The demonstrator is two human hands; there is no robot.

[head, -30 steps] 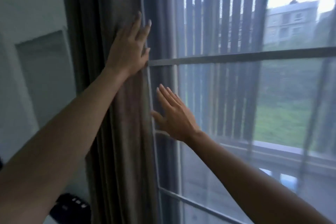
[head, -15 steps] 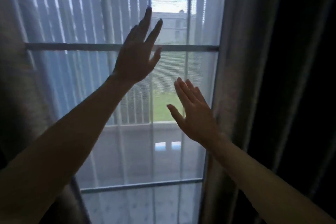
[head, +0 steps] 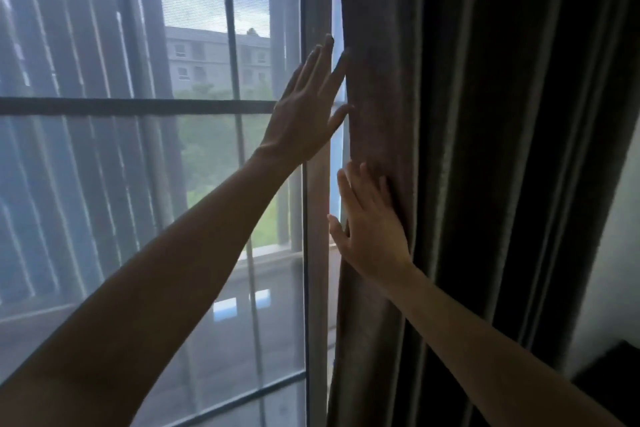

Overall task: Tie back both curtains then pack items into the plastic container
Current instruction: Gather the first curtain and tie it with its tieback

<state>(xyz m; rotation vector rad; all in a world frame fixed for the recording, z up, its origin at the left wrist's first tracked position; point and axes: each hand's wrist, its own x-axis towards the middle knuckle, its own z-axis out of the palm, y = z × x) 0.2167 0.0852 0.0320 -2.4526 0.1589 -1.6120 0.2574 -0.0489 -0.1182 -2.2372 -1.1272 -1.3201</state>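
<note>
A dark grey-brown curtain [head: 467, 184] hangs in folds down the right side of a tall window [head: 156, 149]. My left hand [head: 304, 107] is raised flat with fingers apart, its fingertips touching the curtain's left edge at about head height. My right hand [head: 370, 229] lies flat and open lower down, pressed against the same edge of the fabric. Neither hand holds anything. No tie-back and no plastic container are in view.
A sheer white curtain [head: 86, 201] covers the window glass on the left. The window frame's vertical bar [head: 311, 288] stands just left of the dark curtain. A pale wall [head: 609, 270] and a dark furniture corner [head: 613, 378] show at the right.
My view has swung from the left curtain across the window to the right curtain. Both open hands moved right and now press on the right curtain's edge.
</note>
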